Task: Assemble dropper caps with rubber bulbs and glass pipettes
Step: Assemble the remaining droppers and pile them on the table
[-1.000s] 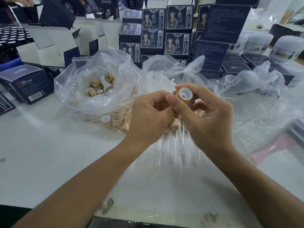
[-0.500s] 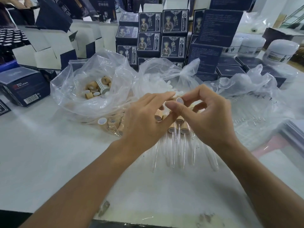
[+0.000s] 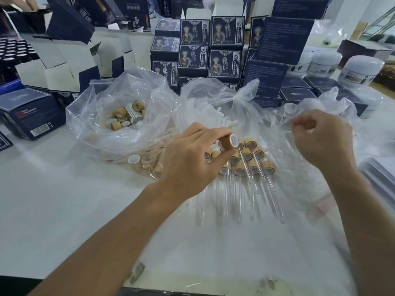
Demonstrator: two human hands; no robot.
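Cap pinched in left hand fingers | right hand loosely curled, empty, apart

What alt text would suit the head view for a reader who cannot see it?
A left hand holds a cap above finished droppers on a white table. The right hand reaches toward a plastic bag; boxes stand behind.

Print on the dark boxes is too blurred to read.
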